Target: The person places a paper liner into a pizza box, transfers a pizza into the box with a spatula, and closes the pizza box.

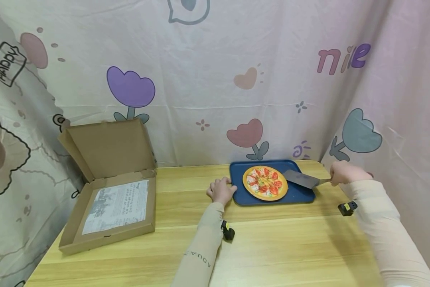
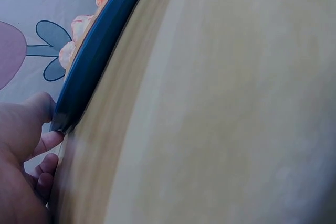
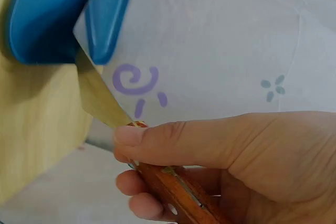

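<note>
A toy-like pizza (image 1: 265,183) with red and white toppings lies on a blue tray (image 1: 296,195). My left hand (image 1: 221,191) is at the tray's left edge; in the left wrist view, its thumb and index finger pinch the rim (image 2: 92,66). On the other side, my right hand (image 1: 349,173) grips the wooden handle (image 3: 181,190) of a pizza spatula. The spatula's flat metal blade (image 1: 302,179) reaches over the tray from the right, its tip close to the pizza's right edge. Whether the tip is under the crust cannot be told.
At the left of the wooden table (image 1: 269,247) stands an opened cardboard pizza box (image 1: 109,153), its lid raised against the back. A printed paper sheet (image 1: 118,205) lines its bottom. A patterned curtain (image 1: 197,79) hangs behind and beside the table.
</note>
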A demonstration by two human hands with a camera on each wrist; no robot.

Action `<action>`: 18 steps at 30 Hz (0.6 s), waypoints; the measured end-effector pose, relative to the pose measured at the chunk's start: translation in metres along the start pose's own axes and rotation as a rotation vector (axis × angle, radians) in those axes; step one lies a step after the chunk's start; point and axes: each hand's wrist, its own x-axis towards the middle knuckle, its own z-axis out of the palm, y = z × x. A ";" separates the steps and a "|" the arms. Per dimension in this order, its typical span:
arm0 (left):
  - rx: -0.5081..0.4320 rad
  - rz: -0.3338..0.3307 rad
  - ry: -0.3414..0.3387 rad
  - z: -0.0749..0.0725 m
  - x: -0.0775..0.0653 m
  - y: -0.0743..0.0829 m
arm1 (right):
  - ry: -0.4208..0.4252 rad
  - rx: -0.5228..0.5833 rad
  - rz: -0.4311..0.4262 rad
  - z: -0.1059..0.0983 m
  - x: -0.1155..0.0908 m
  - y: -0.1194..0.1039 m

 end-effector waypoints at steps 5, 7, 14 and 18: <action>0.001 -0.001 -0.003 -0.002 -0.001 0.001 | 0.000 -0.046 -0.056 -0.012 -0.003 0.006; 0.000 -0.002 0.000 -0.002 -0.001 0.001 | 0.011 -0.061 -0.057 -0.015 -0.004 0.009; 0.009 -0.005 -0.004 -0.001 -0.001 0.002 | 0.006 -0.102 -0.053 -0.024 -0.003 0.018; 0.015 -0.007 0.002 0.000 0.000 0.002 | -0.012 -0.090 -0.064 -0.025 -0.002 0.019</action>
